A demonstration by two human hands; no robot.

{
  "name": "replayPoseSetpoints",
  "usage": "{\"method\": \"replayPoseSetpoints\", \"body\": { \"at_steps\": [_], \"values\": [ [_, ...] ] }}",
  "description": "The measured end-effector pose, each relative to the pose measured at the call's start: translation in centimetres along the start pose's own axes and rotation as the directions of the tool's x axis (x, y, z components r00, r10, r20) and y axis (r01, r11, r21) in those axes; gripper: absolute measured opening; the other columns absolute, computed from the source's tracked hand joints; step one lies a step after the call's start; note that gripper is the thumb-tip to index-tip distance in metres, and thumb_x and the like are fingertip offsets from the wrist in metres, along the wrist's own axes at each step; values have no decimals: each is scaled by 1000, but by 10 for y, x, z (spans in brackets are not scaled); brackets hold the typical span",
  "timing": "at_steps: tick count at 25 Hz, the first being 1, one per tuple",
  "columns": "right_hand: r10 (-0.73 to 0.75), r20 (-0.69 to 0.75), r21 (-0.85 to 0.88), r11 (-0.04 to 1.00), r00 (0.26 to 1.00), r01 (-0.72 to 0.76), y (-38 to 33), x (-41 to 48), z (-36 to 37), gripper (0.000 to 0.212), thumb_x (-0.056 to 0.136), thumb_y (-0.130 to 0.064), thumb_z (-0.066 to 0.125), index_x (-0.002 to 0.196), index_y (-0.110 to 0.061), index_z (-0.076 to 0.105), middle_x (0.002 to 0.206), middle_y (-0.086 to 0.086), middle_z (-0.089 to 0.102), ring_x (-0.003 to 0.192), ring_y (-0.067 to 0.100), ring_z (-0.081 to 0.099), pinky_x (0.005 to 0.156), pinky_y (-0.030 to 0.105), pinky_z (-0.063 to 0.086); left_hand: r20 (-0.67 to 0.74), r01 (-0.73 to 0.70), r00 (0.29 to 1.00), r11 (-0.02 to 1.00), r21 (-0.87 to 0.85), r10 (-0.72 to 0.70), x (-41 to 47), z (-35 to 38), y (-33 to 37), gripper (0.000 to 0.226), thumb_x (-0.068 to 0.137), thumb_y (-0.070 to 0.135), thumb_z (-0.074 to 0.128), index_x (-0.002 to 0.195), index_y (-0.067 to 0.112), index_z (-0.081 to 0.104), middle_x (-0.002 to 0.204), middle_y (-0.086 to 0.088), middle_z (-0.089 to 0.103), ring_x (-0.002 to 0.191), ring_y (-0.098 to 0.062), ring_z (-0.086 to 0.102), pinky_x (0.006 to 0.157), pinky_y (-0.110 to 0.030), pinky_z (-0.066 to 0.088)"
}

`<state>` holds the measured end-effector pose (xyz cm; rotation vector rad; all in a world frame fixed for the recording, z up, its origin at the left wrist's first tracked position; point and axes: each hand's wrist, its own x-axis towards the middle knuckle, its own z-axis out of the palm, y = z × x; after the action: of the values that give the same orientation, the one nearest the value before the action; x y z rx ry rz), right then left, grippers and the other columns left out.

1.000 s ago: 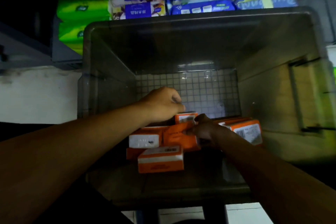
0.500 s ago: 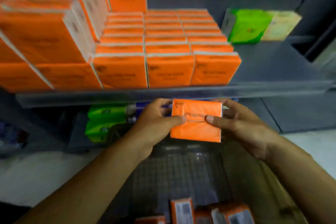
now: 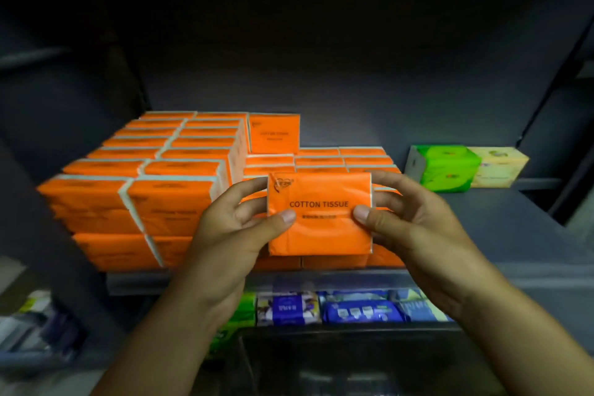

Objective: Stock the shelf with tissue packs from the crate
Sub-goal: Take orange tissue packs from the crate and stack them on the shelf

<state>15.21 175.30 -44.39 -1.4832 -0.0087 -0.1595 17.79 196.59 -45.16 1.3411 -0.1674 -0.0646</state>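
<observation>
An orange tissue pack marked COTTON TISSUE is held upright in front of the grey shelf. My left hand pinches its left edge, thumb on the front. My right hand pinches its right edge the same way. Behind it stand rows of stacked orange packs, taller on the left, lower behind the held pack. The crate shows only as a dark rim at the bottom.
A green pack and a pale yellow pack lie at the shelf's right back. Bare shelf lies right of the orange rows. The lower shelf holds blue and purple packs and a green one.
Both hands lifted one orange pack out of the crate and raised it to shelf height; my view swung up from the crate to the shelf.
</observation>
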Motion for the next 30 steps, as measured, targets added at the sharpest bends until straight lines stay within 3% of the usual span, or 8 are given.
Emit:
{"method": "replayPoseSetpoints", "body": {
  "at_steps": [5,10,15,19,23,27,30],
  "values": [
    [-50,-37,12,999,998,51,-7,10,18,42,76,-16,76,115,-22,64,107,8,73,94,22,72,68,25,53,-47,-37,998,999,19,38,9,-6,9,56,70,15,74,124,22,59,110,-1,74,103,-18,71,89,-42,55],
    [-49,-57,-41,998,997,46,-7,19,19,41,80,-15,75,118,-22,63,108,7,73,97,22,72,86,42,58,-56,-45,997,999,10,46,20,-7,8,51,73,12,74,121,21,61,108,-2,75,101,-18,72,86,-39,55],
    [-19,-4,-137,990,1000,18,-3,42,13,51,80,-22,77,127,-26,58,110,7,73,99,22,71,88,43,56,-96,-34,995,999,25,37,41,-4,4,42,83,3,71,119,23,62,109,-1,75,102,-19,71,86,-40,56],
    [-36,-16,-234,972,999,31,4,75,13,43,85,-17,74,124,-28,58,110,2,72,97,19,71,87,45,58,-214,-81,970,981,177,119,65,3,-8,40,84,7,73,115,32,65,108,9,73,103,-9,69,87,-35,57],
    [-36,-101,-213,977,994,14,23,113,16,42,87,-17,73,124,-30,56,113,3,69,100,23,70,78,38,59,-243,-81,957,948,307,160,91,14,-21,34,88,13,70,102,43,63,100,23,69,98,6,64,91,-29,54],
    [-23,-189,-175,984,982,-11,41,154,25,36,90,-9,68,119,-28,57,108,4,71,88,16,70,64,24,53,-203,-12,977,960,278,71,132,18,-30,35,89,22,69,118,39,59,95,28,67,91,13,62,90,-27,50],
    [-15,-204,-187,982,979,-24,49,187,35,34,91,-4,66,118,-24,57,105,3,71,82,15,70,61,23,53,-199,41,980,964,264,13,152,22,-35,52,80,44,67,130,44,51,116,22,65,108,-1,62,98,-36,50]
  ]
}}
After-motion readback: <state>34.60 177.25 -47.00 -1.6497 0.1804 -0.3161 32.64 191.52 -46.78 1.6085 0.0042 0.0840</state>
